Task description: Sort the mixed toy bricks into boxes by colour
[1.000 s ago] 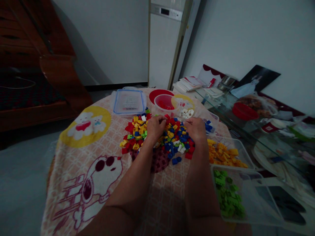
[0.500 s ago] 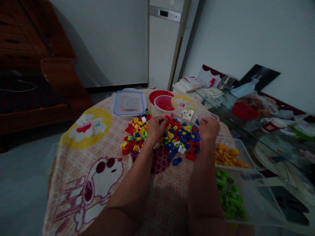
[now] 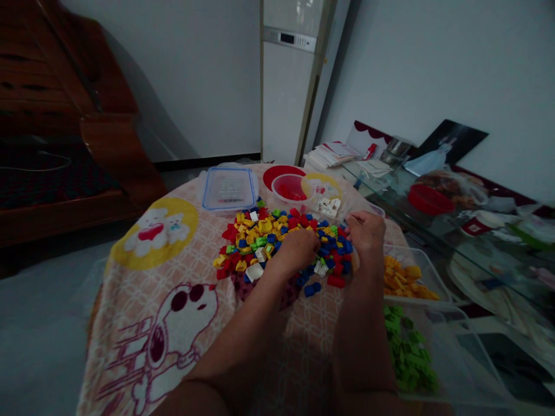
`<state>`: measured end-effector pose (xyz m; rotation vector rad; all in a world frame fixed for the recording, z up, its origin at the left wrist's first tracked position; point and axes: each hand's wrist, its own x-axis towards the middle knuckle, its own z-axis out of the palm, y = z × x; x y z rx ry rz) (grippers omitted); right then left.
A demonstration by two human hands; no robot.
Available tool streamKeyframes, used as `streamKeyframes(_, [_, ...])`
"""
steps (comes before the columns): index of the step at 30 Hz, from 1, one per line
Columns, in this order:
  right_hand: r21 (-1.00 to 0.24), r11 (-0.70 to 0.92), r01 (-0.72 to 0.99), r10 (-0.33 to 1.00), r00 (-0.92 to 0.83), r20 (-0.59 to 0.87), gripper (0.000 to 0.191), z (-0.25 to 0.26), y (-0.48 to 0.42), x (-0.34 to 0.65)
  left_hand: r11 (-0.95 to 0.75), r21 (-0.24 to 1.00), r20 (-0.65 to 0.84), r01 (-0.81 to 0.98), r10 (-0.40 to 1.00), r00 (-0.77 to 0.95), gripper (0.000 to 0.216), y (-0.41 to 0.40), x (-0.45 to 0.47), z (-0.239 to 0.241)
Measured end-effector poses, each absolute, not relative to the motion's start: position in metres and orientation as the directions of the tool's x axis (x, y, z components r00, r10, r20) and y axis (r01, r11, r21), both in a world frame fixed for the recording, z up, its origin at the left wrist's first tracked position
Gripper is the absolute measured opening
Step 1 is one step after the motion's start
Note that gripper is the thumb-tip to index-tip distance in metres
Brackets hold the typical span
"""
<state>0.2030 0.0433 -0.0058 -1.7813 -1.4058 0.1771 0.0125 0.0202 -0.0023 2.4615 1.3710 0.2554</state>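
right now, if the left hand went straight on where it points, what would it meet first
Probably the blue blocks in the mixed pile just beyond the left hand, though depth there is unclear.

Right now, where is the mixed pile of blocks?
In the head view, the mixed pile lies on the patterned tablecloth near the centre, with the left hand over it and the right hand beside its right edge.

Through dim light I make out a pale wall [image 3: 195, 86] behind the table [image 3: 143, 283], a wooden bench [image 3: 108, 138] and grey floor [image 3: 47, 294] left of it, a glass counter [image 3: 433, 231] right.
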Motion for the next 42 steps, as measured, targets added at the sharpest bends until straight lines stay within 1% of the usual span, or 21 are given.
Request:
streamKeyframes(3, [-0.667, -0.029, 0.744, 0.856, 0.363, 0.368, 0.027, -0.005, 0.043, 0.204, -0.478, 0.286, -0.029, 0.830, 0.862, 0.506, 0.027, 0.015, 0.020, -0.005])
streamKeyframes(7, [-0.658, -0.025, 0.752, 0.865, 0.346, 0.363, 0.025, -0.005, 0.044, 0.203, -0.476, 0.252, -0.023, 0.843, 0.867, 0.497, 0.030, 0.015, 0.027, -0.014])
streamKeyframes(15, [-0.690, -0.003, 0.723, 0.897, 0.307, 0.317, 0.029, -0.011, 0.047, 0.196, -0.458, 0.256, -0.019, 0.851, 0.878, 0.478, 0.033, 0.015, 0.035, -0.023])
streamKeyframes(20, [-0.757, 0.006, 0.653, 0.908, 0.314, 0.278, 0.024, -0.008, 0.045, 0.193, -0.436, 0.268, -0.034, 0.859, 0.887, 0.461, 0.030, 0.013, 0.033, -0.016])
streamKeyframes(22, [-0.803, -0.005, 0.596, 0.922, 0.315, 0.227, 0.023, -0.004, 0.042, 0.190, -0.442, 0.321, -0.017, 0.838, 0.882, 0.471, 0.025, 0.015, 0.028, -0.012])
streamKeyframes(25, [-0.876, -0.019, 0.482, 0.959, 0.258, 0.121, 0.024, 0.002, 0.037, 0.181, -0.444, 0.484, 0.103, 0.754, 0.885, 0.455, 0.016, 0.023, 0.015, -0.009])
streamKeyframes(28, [-0.918, 0.015, 0.396, 0.994, 0.091, 0.056, 0.028, 0.005, 0.034, 0.171, -0.404, 0.686, 0.211, 0.606, 0.907, 0.365, 0.011, 0.033, 0.002, -0.013])
streamKeyframes(31, [-0.924, 0.076, 0.376, 0.997, -0.054, 0.060, 0.030, 0.002, 0.036, 0.161, -0.309, 0.829, 0.225, 0.465, 0.947, 0.228, 0.010, 0.044, -0.005, -0.022])
streamKeyframes(33, [-0.920, 0.106, 0.376, 0.992, -0.097, 0.075, 0.030, -0.001, 0.037, 0.157, -0.254, 0.883, 0.206, 0.394, 0.965, 0.163, 0.011, 0.050, -0.006, -0.031])
streamKeyframes(36, [-0.923, 0.097, 0.371, 0.992, -0.107, 0.062, 0.031, -0.005, 0.040, 0.153, -0.213, 0.938, 0.186, 0.272, 0.975, 0.123, 0.012, 0.056, -0.007, -0.043])
streamKeyframes(39, [-0.933, 0.083, 0.351, 0.993, -0.113, 0.046, 0.034, -0.008, 0.041, 0.150, -0.186, 0.973, 0.174, 0.136, 0.980, 0.096, 0.014, 0.058, -0.007, -0.048])
streamKeyframes(42, [-0.954, 0.078, 0.289, 0.989, -0.140, 0.039, 0.035, -0.009, 0.041, 0.146, -0.155, 0.988, 0.154, 0.007, 0.984, 0.087, 0.015, 0.056, -0.007, -0.047])
